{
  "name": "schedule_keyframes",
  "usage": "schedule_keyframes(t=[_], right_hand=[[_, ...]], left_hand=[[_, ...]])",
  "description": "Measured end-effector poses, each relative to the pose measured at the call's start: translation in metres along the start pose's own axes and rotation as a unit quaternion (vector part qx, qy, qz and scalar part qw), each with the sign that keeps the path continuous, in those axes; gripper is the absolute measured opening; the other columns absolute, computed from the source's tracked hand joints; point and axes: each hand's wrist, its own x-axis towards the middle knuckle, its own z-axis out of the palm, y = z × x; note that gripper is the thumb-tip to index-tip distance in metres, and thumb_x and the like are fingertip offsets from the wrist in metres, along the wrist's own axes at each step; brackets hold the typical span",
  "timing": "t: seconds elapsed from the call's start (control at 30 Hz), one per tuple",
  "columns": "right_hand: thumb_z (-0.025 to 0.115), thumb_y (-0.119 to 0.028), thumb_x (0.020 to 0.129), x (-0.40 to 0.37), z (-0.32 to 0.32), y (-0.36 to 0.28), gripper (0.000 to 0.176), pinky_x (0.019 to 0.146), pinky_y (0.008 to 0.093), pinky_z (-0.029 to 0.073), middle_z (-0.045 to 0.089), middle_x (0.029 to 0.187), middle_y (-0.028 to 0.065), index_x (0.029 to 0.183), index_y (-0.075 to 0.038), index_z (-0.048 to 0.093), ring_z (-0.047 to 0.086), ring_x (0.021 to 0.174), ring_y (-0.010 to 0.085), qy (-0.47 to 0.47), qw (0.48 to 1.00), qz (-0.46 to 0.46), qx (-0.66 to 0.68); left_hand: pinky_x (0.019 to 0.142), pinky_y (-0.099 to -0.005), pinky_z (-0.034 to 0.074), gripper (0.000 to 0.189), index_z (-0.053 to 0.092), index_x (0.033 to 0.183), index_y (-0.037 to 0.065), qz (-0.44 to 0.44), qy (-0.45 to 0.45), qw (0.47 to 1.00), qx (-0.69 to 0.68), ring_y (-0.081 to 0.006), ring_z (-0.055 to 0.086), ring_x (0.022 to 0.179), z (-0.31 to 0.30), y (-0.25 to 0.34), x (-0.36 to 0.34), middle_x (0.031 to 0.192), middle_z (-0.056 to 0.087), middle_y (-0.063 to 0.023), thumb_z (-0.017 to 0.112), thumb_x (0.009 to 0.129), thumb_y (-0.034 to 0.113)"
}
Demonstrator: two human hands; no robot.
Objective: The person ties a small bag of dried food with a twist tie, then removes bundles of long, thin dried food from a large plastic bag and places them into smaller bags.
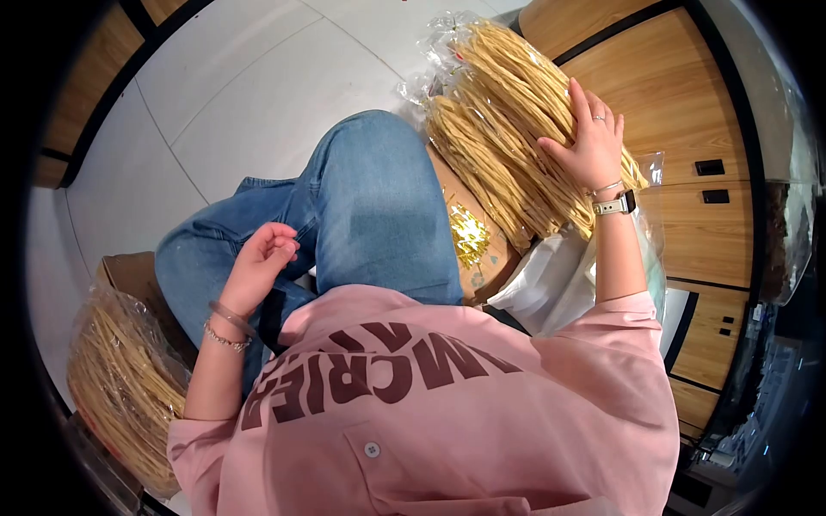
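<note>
Head view. The work area is a tiled floor (249, 86) with wood-grain cabinets (654, 95) along the right side. The dried bean-curd sticks (499, 146), long, yellow and packed in clear plastic bags, lie at the far right, beyond and to the right of the person's raised knee. The sticks run lengthwise from far left to near right; the gathered plastic ends (430, 52) face far left.

The right hand (594, 142) rests palm down on the right side of these sticks. Its fingers are spread, with the thumb set apart and directed left; it is not closed around a stick. A ring, a bracelet (609, 187) and a wristwatch (616, 204) are worn on this side.

The left hand (264, 256) is positioned over the person's jeans (370, 189). Its fingers are curled inward, with the thumb close to them; whether anything is pinched between them cannot be told.

A cardboard box (487, 279) is located beneath the near left edge of the sticks. A cluster of gold twist ties (471, 236) lies on its surface, between the sticks and the jeans. White sheeting (546, 273) is located just nearer than the sticks.

At the near left, a second plastic-wrapped bundle (125, 378) of yellow sticks stands beside a brown carton (133, 279).
</note>
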Motion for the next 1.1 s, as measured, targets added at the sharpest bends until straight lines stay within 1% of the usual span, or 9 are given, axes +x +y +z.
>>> schedule_keyframes(t=[0.33, 0.47, 0.53, 0.63, 0.73, 0.87, 0.97, 1.07, 1.1], right_hand=[[0.077, -0.043, 0.062, -0.007, -0.006, -0.016, 0.098, 0.102, 0.0605, 0.022, 0.034, 0.137, 0.0207, 0.142, -0.022, 0.025, 0.035, 0.125, 0.0358, 0.032, 0.999, 0.014, 0.01], [0.072, -0.024, 0.071, -0.002, -0.019, -0.05, 0.07, 0.096, 0.0479, 0.036, 0.042, 0.128, 0.0226, 0.133, -0.014, 0.042, 0.043, 0.116, 0.037, 0.14, 0.982, -0.038, 0.121], [0.067, -0.012, 0.074, -0.008, -0.018, -0.08, 0.05, 0.085, 0.0393, 0.045, 0.051, 0.118, 0.0203, 0.122, -0.007, 0.052, 0.053, 0.103, 0.0344, 0.177, 0.957, -0.069, 0.218], [0.062, -0.008, 0.076, -0.047, 0.013, -0.123, 0.04, 0.082, 0.0372, 0.046, 0.054, 0.111, 0.0178, 0.115, -0.003, 0.053, 0.054, 0.098, 0.034, 0.08, 0.919, -0.026, 0.385], [0.059, -0.005, 0.077, -0.103, 0.037, -0.155, 0.036, 0.081, 0.0367, 0.046, 0.055, 0.106, 0.017, 0.112, -0.002, 0.053, 0.054, 0.095, 0.034, -0.059, 0.861, 0.109, 0.492], [0.059, -0.01, 0.078, -0.131, 0.03, -0.143, 0.032, 0.079, 0.0388, 0.046, 0.06, 0.099, 0.0159, 0.109, -0.006, 0.058, 0.057, 0.092, 0.0335, -0.118, 0.888, 0.035, 0.444], [0.059, -0.014, 0.083, -0.113, -0.004, -0.098, 0.015, 0.059, 0.0326, 0.048, 0.063, 0.073, 0.0115, 0.096, -0.008, 0.064, 0.062, 0.065, 0.027, 0.038, 0.913, 0.171, 0.37], [0.059, -0.019, 0.084, -0.106, -0.019, 0.015, 0.019, 0.063, 0.0309, 0.049, 0.067, 0.078, 0.0086, 0.096, -0.004, 0.063, 0.064, 0.07, 0.0194, 0.277, 0.899, 0.259, 0.22], [0.06, -0.027, 0.084, -0.108, -0.034, 0.041, 0.029, 0.068, 0.0337, 0.049, 0.067, 0.083, 0.0112, 0.1, -0.004, 0.062, 0.064, 0.077, 0.0219, 0.263, 0.891, 0.34, 0.147]], left_hand=[[0.069, -0.0203, 0.041, 0.01, 0.055, 0.094, 0.007, 0.029, 0.003, 0.999, 0.024, -0.0062, 0.051, 0.078, 0.0, -0.003, -0.001, 0.086, 0.058, 0.0017, 0.056, 0.089, 0.017], [0.054, -0.0196, 0.035, 0.023, 0.056, 0.07, 0.005, 0.067, 0.0, 0.995, 0.078, -0.0023, 0.042, 0.062, 0.006, -0.01, 0.001, 0.066, 0.052, 0.0057, 0.059, 0.088, 0.019], [0.053, -0.0205, 0.036, 0.028, 0.059, 0.07, 0.003, 0.015, -0.018, 0.994, 0.104, -0.0035, 0.044, 0.06, 0.013, 0.003, -0.003, 0.065, 0.055, 0.0038, 0.057, 0.089, 0.024], [0.07, -0.0207, 0.041, 0.029, 0.063, 0.08, 0.003, -0.033, -0.044, 0.992, 0.112, -0.0058, 0.051, 0.074, 0.008, -0.004, -0.002, 0.079, 0.06, 0.001, 0.051, 0.092, 0.026], [0.072, -0.0207, 0.042, 0.026, 0.063, 0.083, 0.003, 0.059, -0.015, 0.997, 0.055, -0.0063, 0.051, 0.076, 0.005, -0.015, -0.003, 0.082, 0.06, 0.0009, 0.052, 0.092, 0.024], [0.075, -0.0217, 0.042, 0.021, 0.058, 0.106, 0.006, 0.032, -0.001, 0.997, 0.075, -0.0084, 0.056, 0.085, -0.009, -0.028, -0.004, 0.094, 0.062, -0.0009, 0.051, 0.093, 0.021], [0.076, -0.022, 0.042, 0.021, 0.057, 0.108, 0.008, -0.008, 0.009, 0.998, 0.068, -0.009, 0.056, 0.086, -0.007, -0.029, -0.002, 0.096, 0.061, -0.0009, 0.051, 0.092, 0.021], [0.073, -0.0208, 0.041, 0.019, 0.057, 0.106, 0.006, -0.022, 0.003, 0.998, 0.06, -0.0075, 0.055, 0.084, 0.001, -0.027, -0.001, 0.094, 0.061, -0.0007, 0.053, 0.091, 0.017], [0.074, -0.0208, 0.041, 0.019, 0.057, 0.106, 0.006, -0.02, -0.003, 0.998, 0.06, -0.0073, 0.055, 0.084, 0.003, -0.028, -0.001, 0.094, 0.061, -0.0002, 0.053, 0.091, 0.017]])
